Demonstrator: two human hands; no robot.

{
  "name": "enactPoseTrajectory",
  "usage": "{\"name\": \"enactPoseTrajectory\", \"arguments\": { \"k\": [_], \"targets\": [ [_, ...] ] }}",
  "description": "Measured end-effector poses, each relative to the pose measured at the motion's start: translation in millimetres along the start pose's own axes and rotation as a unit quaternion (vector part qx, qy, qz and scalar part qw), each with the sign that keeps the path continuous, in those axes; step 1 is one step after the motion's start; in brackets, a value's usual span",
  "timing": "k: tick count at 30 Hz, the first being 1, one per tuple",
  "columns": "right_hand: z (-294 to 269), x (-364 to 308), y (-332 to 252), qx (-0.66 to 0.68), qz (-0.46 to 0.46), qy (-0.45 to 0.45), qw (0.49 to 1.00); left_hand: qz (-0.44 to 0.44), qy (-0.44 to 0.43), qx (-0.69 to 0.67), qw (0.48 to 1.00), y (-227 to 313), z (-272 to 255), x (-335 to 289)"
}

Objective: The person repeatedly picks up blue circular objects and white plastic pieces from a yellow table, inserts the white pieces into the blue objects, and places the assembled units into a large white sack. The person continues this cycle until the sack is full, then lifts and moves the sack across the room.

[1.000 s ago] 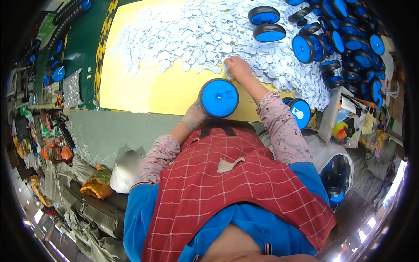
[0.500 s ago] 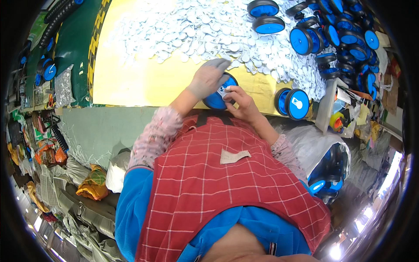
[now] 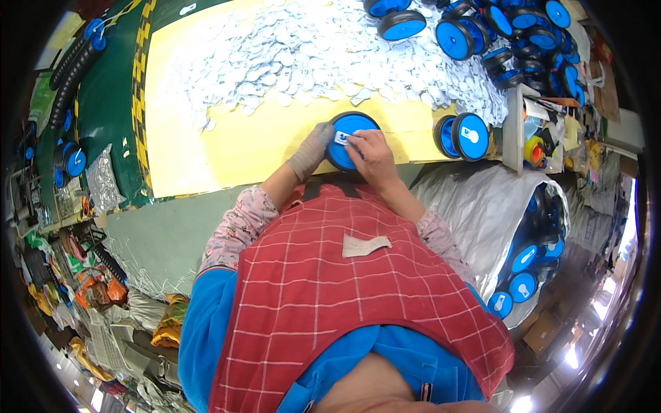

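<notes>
Right fingers [image 3: 359, 142] pinching white label [image 3: 341, 138] against blue wheel [image 3: 353, 124] | left fingers [image 3: 323, 132] gripping wheel | label print unreadable

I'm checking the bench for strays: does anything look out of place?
Yes: one white piece lies alone on the green surface, past the far edge of the yellow sheet, while the similar pale pieces lie heaped on the sheet. What shows of the held blue wheel looks undamaged.
</notes>
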State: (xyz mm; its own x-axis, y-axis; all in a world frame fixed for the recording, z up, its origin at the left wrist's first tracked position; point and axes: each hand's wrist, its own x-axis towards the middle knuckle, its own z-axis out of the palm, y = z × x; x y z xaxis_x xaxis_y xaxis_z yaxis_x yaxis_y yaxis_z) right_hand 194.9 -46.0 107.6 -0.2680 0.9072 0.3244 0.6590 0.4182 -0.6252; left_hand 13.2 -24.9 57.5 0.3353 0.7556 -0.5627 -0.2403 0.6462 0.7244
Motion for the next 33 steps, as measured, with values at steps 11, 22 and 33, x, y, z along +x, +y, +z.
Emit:
{"name": "enactPoseTrajectory", "arguments": {
  "k": [11,22,33],
  "targets": [
    [-6.0,61.0,23.5,0.014,0.193,-0.268,0.944,0.076,0.072,0.156,0.982,4.1,4.9,-13.3],
    [26.5,107.1,184.2,-0.124,0.129,-0.099,0.979,0.259,0.306,0.551,0.732,92.0,-27.3,-28.2],
    [-25.9,-30.4,202.7,0.002,0.170,-0.202,0.964,0.439,0.168,0.688,0.553,181.8,170.4,258.9]
  ]
}}
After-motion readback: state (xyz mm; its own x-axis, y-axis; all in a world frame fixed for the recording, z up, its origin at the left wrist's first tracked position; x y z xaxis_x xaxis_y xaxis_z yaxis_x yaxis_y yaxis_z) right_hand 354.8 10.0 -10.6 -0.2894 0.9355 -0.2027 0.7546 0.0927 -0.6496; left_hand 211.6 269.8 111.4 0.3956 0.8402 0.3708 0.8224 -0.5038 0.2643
